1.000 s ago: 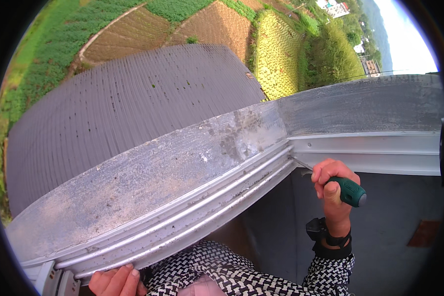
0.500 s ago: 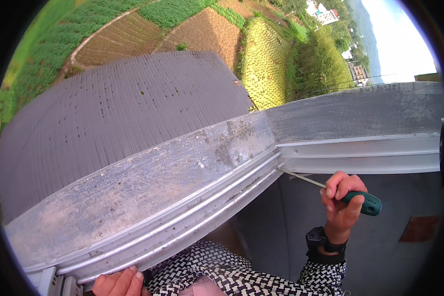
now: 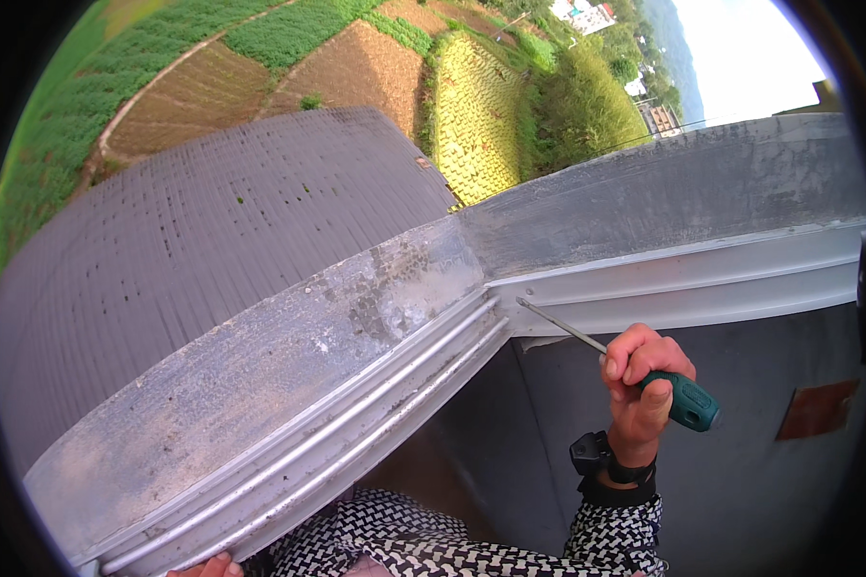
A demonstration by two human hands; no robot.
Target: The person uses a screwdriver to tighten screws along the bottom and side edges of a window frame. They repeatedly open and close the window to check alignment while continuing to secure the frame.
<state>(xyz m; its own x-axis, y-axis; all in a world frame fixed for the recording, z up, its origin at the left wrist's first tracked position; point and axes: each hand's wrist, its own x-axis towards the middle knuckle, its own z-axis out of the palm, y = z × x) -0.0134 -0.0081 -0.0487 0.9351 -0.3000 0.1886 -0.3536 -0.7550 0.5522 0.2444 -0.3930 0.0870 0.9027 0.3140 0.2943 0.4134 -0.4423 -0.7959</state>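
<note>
Got left hand (image 3: 209, 567) at bottom edge, mostly cropped, with fingertips at lower sliding-window track (image 3: 346, 440); can't tell finger spread. Got right hand (image 3: 643, 380) with fingers wrapped around green-handled screwdriver (image 3: 691, 402), pointing up-left at side frame profile (image 3: 664, 293), with tip near screw head (image 3: 529, 291); can't tell if touching. Past that, seeing weathered sill (image 3: 221, 404), then grey corrugated roof (image 3: 212, 231) below, then crop fields (image 3: 473, 115) and distant buildings (image 3: 660, 119).

right sleeve (image 3: 614, 531): black-and-white geometric print | cuff (image 3: 618, 494): plain black | wrist strap (image 3: 635, 473): black, boxy case (image 3: 585, 454)
</note>
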